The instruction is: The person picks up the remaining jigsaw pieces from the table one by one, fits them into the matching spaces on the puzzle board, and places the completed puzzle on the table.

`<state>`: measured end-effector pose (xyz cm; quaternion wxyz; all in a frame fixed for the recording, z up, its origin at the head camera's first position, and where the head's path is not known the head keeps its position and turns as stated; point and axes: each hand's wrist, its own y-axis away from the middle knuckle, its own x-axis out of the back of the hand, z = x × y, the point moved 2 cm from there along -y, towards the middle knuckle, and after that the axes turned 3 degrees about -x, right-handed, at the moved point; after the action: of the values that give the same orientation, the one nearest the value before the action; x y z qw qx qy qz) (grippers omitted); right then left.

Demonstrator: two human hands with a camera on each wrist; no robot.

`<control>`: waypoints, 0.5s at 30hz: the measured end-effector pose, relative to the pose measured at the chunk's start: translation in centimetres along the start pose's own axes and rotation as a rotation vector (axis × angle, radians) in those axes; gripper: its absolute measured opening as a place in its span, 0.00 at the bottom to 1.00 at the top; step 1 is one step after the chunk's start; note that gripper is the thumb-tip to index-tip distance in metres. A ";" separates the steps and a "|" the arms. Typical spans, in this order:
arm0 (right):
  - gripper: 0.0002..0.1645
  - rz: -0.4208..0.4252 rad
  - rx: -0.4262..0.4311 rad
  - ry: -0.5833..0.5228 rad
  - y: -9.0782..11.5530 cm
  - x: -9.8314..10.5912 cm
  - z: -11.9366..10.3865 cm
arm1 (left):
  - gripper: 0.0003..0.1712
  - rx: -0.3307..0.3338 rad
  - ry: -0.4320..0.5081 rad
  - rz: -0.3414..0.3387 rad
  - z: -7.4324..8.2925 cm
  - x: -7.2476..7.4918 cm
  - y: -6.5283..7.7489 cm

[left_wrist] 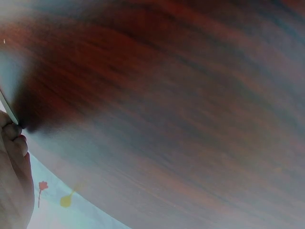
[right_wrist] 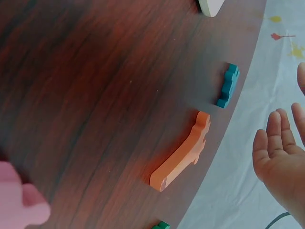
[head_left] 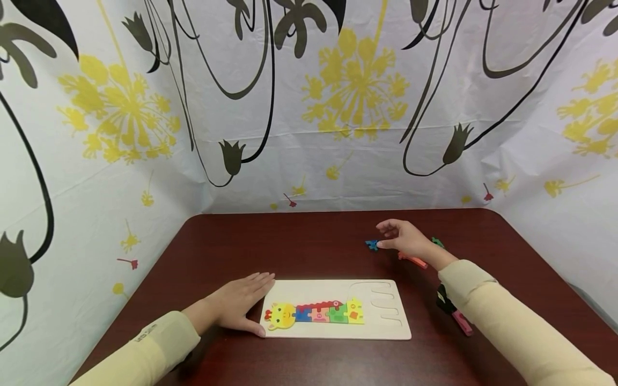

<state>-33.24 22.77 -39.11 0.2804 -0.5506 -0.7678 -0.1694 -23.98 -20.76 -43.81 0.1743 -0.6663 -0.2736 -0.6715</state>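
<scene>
A cream puzzle board [head_left: 333, 288] lies flat on the table, with a giraffe of joined coloured pieces [head_left: 318, 313] in its recess. My left hand [head_left: 243, 301] rests at the board's left edge, fingers straight; in the left wrist view only part of that hand [left_wrist: 15, 176] shows beside the board's edge [left_wrist: 6, 106]. Beyond the board, my right hand [head_left: 404, 237] hovers at a small blue puzzle piece [head_left: 372, 245], thumb close to it. In the right wrist view the fingers of that hand [right_wrist: 283, 148] are spread, with the blue piece [right_wrist: 228, 86] apart from them.
An orange piece [head_left: 413, 260] lies under the right wrist, and a green piece [head_left: 438, 242] is partly hidden behind it. A pink piece [head_left: 462, 323] lies right of the board, beneath the right forearm. Patterned cloth [head_left: 309, 177] surrounds the dark table [head_left: 289, 246].
</scene>
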 end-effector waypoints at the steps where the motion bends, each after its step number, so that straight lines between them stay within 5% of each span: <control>1: 0.28 0.004 -0.006 0.005 -0.1 -0.1 0.1 | 0.66 0.001 0.000 -0.001 0.0 0.0 0.0; 15: 0.29 0.026 -0.097 -0.013 -1.9 -1.3 1.5 | 0.66 0.007 -0.008 -0.007 0.1 0.1 0.0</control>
<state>-35.10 21.99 -41.03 0.2503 -0.5746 -0.7533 -0.1993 -23.95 -20.68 -43.75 0.1733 -0.6674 -0.2787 -0.6685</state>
